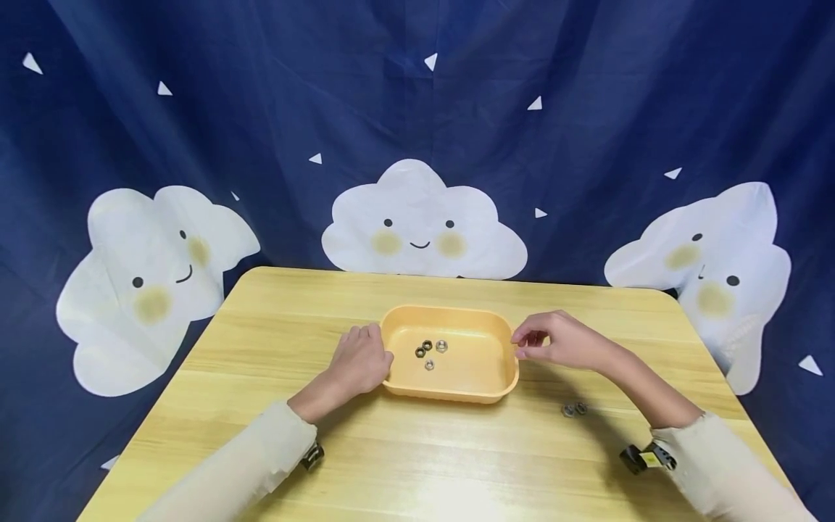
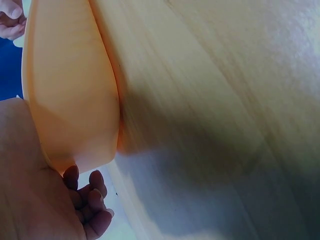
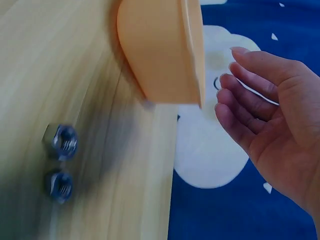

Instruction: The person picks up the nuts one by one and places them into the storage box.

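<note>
A shallow orange plastic tray [image 1: 450, 397] sits on the table with its long side toward me. My left hand [image 1: 359, 360] grips its left end, thumb at the rim and fingers curled against the outer wall; those fingers [image 2: 95, 200] show in the left wrist view. Inside lie two dark hex nuts [image 1: 424, 349] and two silver ones, a larger nut [image 1: 441, 346] and a smaller nut [image 1: 429, 365]. At the tray's right end is my right hand [image 1: 564, 341], fingers loosely bent and holding nothing. The right wrist view shows a gap between its fingertips [image 3: 224, 80] and the rim.
Two more metal nuts [image 3: 61, 142] lie side by side on the wooden table [image 1: 417, 449], right of the tray and below my right forearm. A dark blue curtain [image 1: 417, 109] with white clouds hangs behind the table's far edge.
</note>
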`<state>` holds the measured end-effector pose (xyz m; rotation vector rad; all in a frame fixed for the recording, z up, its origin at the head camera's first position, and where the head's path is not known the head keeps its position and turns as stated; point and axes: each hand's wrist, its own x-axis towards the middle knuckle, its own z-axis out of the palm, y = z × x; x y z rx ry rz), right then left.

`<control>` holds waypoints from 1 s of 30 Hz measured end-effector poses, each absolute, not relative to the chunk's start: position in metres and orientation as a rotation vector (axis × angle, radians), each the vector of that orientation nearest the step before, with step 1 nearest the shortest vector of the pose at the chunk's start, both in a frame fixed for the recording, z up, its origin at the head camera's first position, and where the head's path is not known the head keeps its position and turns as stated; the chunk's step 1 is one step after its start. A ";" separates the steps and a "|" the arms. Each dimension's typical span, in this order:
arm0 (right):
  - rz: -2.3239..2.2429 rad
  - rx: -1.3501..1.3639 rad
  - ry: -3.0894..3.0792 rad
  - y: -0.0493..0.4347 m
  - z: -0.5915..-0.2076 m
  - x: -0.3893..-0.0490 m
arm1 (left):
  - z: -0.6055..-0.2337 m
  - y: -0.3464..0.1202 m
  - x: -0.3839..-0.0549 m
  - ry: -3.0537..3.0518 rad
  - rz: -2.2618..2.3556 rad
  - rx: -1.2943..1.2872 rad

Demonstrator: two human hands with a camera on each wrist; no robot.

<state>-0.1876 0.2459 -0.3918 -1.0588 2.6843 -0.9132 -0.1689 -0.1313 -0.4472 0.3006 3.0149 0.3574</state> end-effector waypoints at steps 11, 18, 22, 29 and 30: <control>-0.881 -0.966 2.692 0.281 -0.402 -0.167 | -0.447 -0.134 -0.171 3.026 0.368 0.326; -0.909 -0.921 2.669 0.290 -0.405 -0.158 | -0.447 -0.134 -0.171 3.028 0.379 0.328; -0.898 -0.898 2.680 0.294 -0.408 -0.155 | -0.447 -0.133 -0.172 3.029 0.377 0.321; -0.891 -0.939 2.700 0.309 -0.416 -0.147 | -0.448 -0.132 -0.170 3.013 0.393 0.315; -0.895 -0.951 2.706 0.311 -0.418 -0.145 | -0.448 -0.132 -0.170 3.016 0.394 0.314</control>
